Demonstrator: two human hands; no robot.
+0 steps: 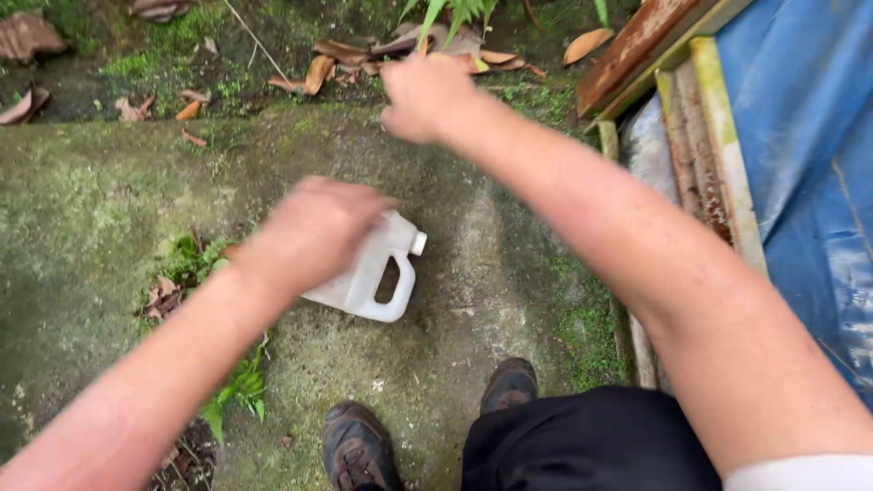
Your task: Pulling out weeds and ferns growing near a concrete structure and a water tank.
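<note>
A white plastic jug [368, 282] with a handle and a small white cap lies on its side on mossy concrete [473, 273]. My left hand [314, 232] is blurred and sits over the jug's base end, hiding that part. I cannot tell if it touches or grips the jug. My right hand [427, 95] reaches forward past the jug, fingers curled into a loose fist near the far edge of the concrete. Nothing shows inside it.
Dry brown leaves [336, 59] and damp soil lie beyond the concrete. A blue tarp [800, 136] over rusty, mossy boards [700, 155] runs along the right. Small ferns [238, 391] grow at the left. My dark shoes [357, 445] stand at the bottom.
</note>
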